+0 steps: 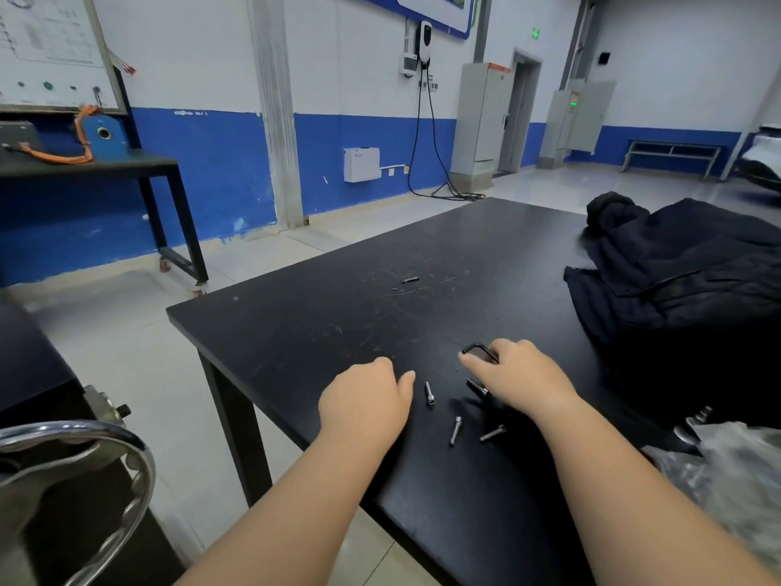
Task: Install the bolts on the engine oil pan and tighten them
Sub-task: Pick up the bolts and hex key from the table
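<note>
Both hands are down on the black tabletop (329,319), just below the middle of the frame. The right hand (522,380) is over the hex key (478,350), fingers curled on its long arm and thumb tucked against the bend, so that's a grip on the tool. The left hand (365,401) rests knuckles up with the thumb pointing right. Its fingers are bent under and out of sight, so I can't tell whether they hold anything.

Loose bolts lie between and below the hands. One bolt (430,393) is just beside the left thumb, a second bolt (455,430) and a third bolt (492,433) are lower down, and a fourth bolt (476,387) peeks out from under the right palm. A dark jacket (684,281) is heaped at the right of the frame, and a clear plastic bag (731,475) sits at the lower right.
</note>
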`<state>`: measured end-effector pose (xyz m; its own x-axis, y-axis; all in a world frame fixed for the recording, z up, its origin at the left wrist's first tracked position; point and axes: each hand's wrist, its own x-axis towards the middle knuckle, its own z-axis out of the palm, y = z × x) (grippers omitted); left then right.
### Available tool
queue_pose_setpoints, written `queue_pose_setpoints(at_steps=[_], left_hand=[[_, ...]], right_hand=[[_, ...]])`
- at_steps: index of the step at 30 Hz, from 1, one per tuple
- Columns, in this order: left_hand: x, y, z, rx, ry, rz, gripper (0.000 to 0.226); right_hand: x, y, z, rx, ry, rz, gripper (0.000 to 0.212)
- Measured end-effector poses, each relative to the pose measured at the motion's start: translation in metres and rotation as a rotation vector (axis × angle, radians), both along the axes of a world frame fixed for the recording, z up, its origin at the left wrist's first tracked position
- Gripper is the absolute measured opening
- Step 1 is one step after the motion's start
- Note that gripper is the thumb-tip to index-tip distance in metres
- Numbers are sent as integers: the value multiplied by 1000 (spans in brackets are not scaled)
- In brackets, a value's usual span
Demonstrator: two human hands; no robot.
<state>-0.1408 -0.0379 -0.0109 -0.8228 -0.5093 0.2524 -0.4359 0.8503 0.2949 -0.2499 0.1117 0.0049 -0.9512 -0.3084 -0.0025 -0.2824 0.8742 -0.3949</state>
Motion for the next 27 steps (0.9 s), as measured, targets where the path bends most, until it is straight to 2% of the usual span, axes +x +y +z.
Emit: queue_pose_setpoints(at_steps=[3,5,8,12,14,17,19,22,24,26,27], left_hand=[[-7,6,-5,-99,-55,11,48],[-12,12,-7,-136,-92,13,58],[-20,24,-7,-182,-174,-21,55],[-33,39,-1,-126,-352,-73,24],[-34,44,3,-78,-421,-74,26],[-33,46,15,-63,-541,-88,28],[-32,45,21,-82,-597,-102,30],[-27,40,21,-95,-578,-141,25],[-20,33,21,-54,-465,-185,17],[-9,23,22,152,-285,-179,19],[-2,19,23,331,-193,-170,20]], right_hand=[[4,-3,-1,76,13,37,63],[6,-4,-2,138,25,56,64],[10,-5,-5,216,57,61,51],[21,-12,-5,288,103,73,29],[27,-14,-3,361,101,64,14],[33,-14,1,406,65,47,23],[32,-7,2,304,40,14,18],[32,16,5,73,65,-68,12],[41,31,4,15,141,-56,16],[59,36,0,-8,215,-20,18],[69,35,-4,-4,246,7,19]])
